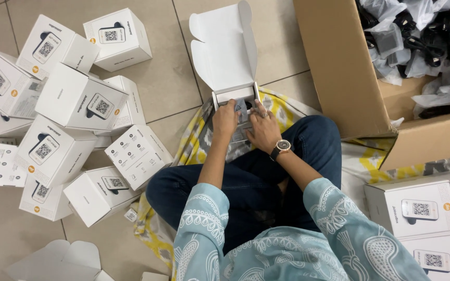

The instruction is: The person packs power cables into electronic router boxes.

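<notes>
The person sits cross-legged on a yellow patterned cloth spread on the tiled floor, both forearms stretched forward over the knees. The left hand lies palm down, fingers curled onto the near left edge of a small open white box. The right hand, with a wristwatch on its wrist, also rests palm down, its fingers bent over a grey item sitting in the box's mouth. Whether either hand truly grips or only presses cannot be told.

The open box stands on the cloth just ahead of the knees, its lid flap upright and pointing away.

To the left lies a heap of closed white boxes, about a dozen, tumbled at all angles. To the right stand three or four more, stacked neatly. One flattened box blank lies at the lower left.

Farthest off at the upper right is one large cardboard carton, open, holding many bagged black cables, too tangled to count.
</notes>
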